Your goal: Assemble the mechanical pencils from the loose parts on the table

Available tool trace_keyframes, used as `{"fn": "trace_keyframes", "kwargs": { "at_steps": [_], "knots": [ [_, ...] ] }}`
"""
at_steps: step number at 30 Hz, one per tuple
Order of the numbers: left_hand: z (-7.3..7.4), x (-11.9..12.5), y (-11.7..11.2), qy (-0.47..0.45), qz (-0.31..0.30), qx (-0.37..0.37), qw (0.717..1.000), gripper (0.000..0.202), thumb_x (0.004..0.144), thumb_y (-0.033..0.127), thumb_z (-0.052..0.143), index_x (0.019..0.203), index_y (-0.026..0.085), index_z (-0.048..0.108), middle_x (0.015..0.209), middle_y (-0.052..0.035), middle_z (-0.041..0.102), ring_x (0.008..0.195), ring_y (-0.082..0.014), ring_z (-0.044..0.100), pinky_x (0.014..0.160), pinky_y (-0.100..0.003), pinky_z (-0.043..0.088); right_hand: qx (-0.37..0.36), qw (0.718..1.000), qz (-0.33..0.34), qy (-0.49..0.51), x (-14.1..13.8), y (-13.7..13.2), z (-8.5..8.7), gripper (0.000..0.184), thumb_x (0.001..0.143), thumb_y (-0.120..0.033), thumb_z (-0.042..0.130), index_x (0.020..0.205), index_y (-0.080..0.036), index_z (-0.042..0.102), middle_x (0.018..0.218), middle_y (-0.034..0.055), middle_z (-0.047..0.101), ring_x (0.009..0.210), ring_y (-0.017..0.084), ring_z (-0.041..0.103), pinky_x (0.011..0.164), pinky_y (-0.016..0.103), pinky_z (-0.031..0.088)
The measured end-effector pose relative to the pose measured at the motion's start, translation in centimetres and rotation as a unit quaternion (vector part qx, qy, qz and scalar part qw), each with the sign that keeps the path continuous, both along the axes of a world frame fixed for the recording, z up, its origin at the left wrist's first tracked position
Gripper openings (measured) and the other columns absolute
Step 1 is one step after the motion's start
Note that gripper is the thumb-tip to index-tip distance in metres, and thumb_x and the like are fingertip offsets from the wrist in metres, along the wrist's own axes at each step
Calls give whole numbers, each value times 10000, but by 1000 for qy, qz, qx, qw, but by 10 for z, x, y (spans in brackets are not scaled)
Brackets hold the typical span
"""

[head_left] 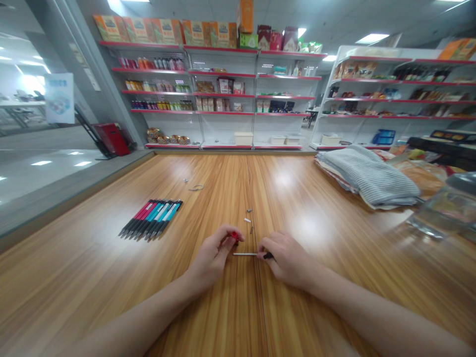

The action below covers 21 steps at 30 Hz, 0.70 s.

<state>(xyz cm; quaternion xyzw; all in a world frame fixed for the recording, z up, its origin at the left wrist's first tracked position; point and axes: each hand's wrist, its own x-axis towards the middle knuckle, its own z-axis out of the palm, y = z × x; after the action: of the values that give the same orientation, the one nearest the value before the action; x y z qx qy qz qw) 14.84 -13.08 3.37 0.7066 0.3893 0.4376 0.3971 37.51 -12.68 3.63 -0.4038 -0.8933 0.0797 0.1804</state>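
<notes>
Pinched in my left hand [213, 253] is a red pen barrel [234, 234], seen nearly end-on, with something dark below it. My right hand [284, 258] has its fingers closed on a black pen part [267, 256]. A thin white pen refill [244, 254] reaches from my right fingertips toward my left hand; whether it joins the black part is hidden. Just beyond my hands lie small loose pieces: a white one [247, 220], a grey one [249, 210] and a dark one [251, 230]. Further left, several red and blue click pens [150, 219] lie side by side in a slanted row.
A thin wire-like loop [196, 188] and a tiny metallic bit [185, 180] lie farther back on the wooden table [208, 171]. Folded striped cloth [368, 173] and a clear container [442, 208] occupy the right side. Stocked shelves [223, 94] stand beyond the far edge.
</notes>
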Motion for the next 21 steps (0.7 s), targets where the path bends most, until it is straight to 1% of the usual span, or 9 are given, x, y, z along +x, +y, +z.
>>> {"fn": "trace_keyframes", "kwargs": {
  "at_steps": [3, 6, 10, 13, 18, 21],
  "knots": [
    [1, 0, 2, -109, 30, -67, 991, 123, 934, 293, 473, 999, 189, 460, 926, -49, 654, 844, -154, 622, 823, -334, 488, 12, 1000, -8, 3, 1, 1, -1, 124, 815, -100, 517, 864, -191, 586, 807, 31, 611, 798, 175, 524, 755, 296, 353],
    [0, -2, 8, -199, 57, -125, 970, 199, 904, 309, 535, 1017, 199, 415, 928, -54, 677, 842, -171, 650, 821, -376, 509, 21, 1000, -17, 7, 2, 2, -3, 122, 821, -106, 525, 874, -196, 588, 804, 30, 613, 794, 178, 519, 754, 298, 347],
    [-2, -6, 15, -287, 74, -163, 941, 313, 864, 311, 597, 1082, 209, 396, 937, -68, 692, 831, -193, 675, 763, -360, 528, 29, 999, -38, 15, 3, 4, -4, 88, 847, -147, 537, 882, -201, 597, 795, 34, 606, 786, 179, 514, 747, 300, 342],
    [-1, -6, 16, -303, 74, -174, 934, 339, 845, 308, 622, 1080, 207, 399, 936, -72, 697, 790, -194, 687, 730, -345, 536, 33, 998, -42, 15, 3, 4, -5, 77, 861, -171, 536, 883, -202, 604, 787, 36, 601, 781, 179, 513, 744, 303, 340],
    [-1, -4, 15, -289, 81, -171, 938, 332, 840, 305, 630, 1058, 205, 400, 910, -69, 701, 752, -196, 691, 687, -331, 545, 34, 998, -47, 17, 3, 7, -7, 100, 866, -152, 523, 901, -199, 604, 797, 36, 607, 797, 177, 525, 751, 301, 350],
    [-2, -5, 15, -283, 81, -172, 940, 317, 847, 312, 622, 1036, 204, 391, 895, -63, 700, 732, -192, 690, 690, -344, 549, 35, 998, -54, 17, 4, 8, -8, 94, 872, -162, 525, 900, -201, 606, 789, 35, 605, 784, 176, 529, 745, 303, 357]
  ]
}}
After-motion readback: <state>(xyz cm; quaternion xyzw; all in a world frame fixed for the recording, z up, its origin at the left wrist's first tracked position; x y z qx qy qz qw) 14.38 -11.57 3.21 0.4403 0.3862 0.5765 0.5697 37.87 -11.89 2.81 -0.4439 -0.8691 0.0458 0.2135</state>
